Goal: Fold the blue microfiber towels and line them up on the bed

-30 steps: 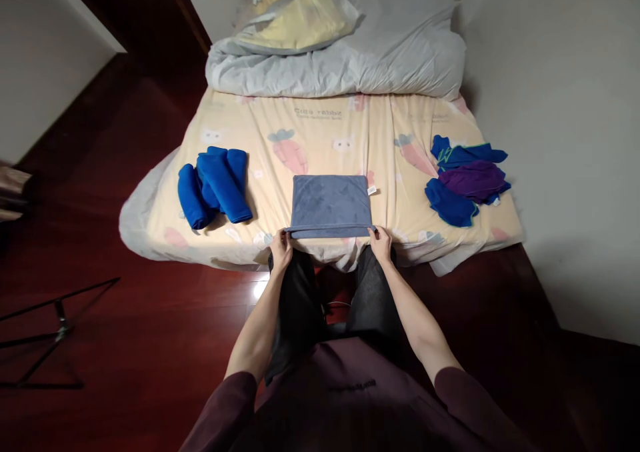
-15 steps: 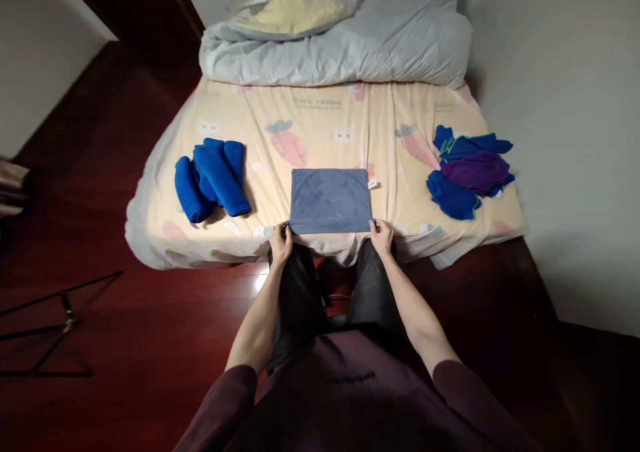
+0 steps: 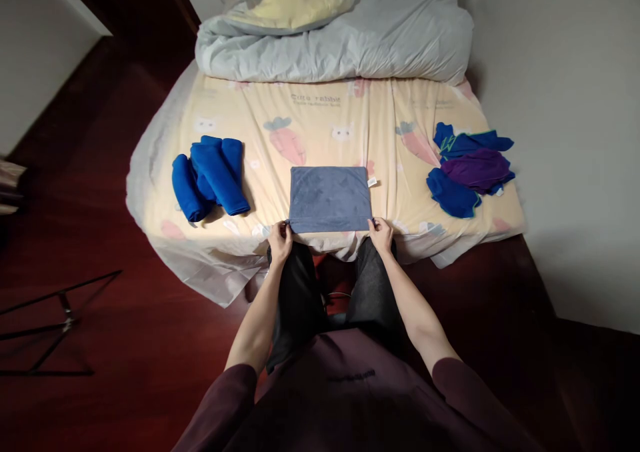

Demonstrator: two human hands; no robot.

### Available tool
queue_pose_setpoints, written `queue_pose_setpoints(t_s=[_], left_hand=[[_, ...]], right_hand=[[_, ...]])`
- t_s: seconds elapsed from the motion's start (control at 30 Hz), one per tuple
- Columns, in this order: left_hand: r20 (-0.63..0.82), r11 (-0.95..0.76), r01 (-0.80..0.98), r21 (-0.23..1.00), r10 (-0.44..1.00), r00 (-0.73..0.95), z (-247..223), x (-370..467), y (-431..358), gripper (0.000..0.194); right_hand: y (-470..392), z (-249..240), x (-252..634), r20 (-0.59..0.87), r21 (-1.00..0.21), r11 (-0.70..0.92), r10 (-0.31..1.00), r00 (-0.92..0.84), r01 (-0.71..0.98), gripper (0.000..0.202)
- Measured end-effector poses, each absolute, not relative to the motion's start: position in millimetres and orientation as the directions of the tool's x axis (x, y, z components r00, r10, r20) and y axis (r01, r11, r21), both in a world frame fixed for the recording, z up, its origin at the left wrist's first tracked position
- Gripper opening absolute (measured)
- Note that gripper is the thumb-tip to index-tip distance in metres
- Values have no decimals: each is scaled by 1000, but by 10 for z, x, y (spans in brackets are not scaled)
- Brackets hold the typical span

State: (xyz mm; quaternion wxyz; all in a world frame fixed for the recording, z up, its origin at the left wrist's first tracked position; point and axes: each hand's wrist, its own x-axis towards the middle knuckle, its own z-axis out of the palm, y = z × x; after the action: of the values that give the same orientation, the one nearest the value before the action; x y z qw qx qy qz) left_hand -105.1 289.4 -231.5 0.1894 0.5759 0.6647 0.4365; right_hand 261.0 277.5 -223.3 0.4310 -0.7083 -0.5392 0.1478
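A grey-blue towel (image 3: 330, 199) lies flat as a rectangle near the front edge of the bed, a white label sticking out at its right side. My left hand (image 3: 281, 239) pinches its near left corner. At the near right corner, my right hand (image 3: 381, 235) pinches the cloth the same way. To the left lie several rolled blue towels (image 3: 220, 179), one resting across others. Over on the right is a loose heap of crumpled blue cloths (image 3: 453, 192) with green edging and a purple cloth (image 3: 477, 171).
The bed (image 3: 320, 129) has a yellow sheet with carrot and rabbit prints. A pale quilt (image 3: 330, 55) and a yellow pillow (image 3: 305, 5) lie at the far end. Black stand legs (image 3: 65, 322) rest on the dark red floor at left. A wall (image 3: 565, 139) borders the right side.
Both hands keep their pinch on the towel's near corners, which have barely moved. A pale sheet edge now hangs lower at the bed's front left.
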Motion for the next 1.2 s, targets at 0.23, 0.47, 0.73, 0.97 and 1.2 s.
queue_pose_setpoints(t_s=[0.23, 0.47, 0.73, 0.97, 1.2], left_hand=[[271, -74, 628, 775, 936, -224, -2389, -1085, 2910, 25], [339, -139, 665, 734, 923, -181, -2383, -1068, 2904, 24], [423, -338, 653, 677, 905, 30, -2388, -1070, 2871, 31], [342, -311, 641, 701, 936, 80, -2338, -1074, 2888, 40], [244, -257, 636, 728, 964, 111, -2151, -1039, 2865, 43]], right_hand=[[2791, -2234, 2594, 249, -748, -51, 902, 351, 662, 35], [2807, -2258, 2610, 284, -732, -24, 897, 337, 681, 31], [2750, -2179, 2592, 496, -551, 191, 858, 135, 812, 26], [2771, -2223, 2599, 422, -512, 287, 905, -54, 809, 42], [2755, -2087, 2538, 366, -553, 260, 929, -50, 792, 37]])
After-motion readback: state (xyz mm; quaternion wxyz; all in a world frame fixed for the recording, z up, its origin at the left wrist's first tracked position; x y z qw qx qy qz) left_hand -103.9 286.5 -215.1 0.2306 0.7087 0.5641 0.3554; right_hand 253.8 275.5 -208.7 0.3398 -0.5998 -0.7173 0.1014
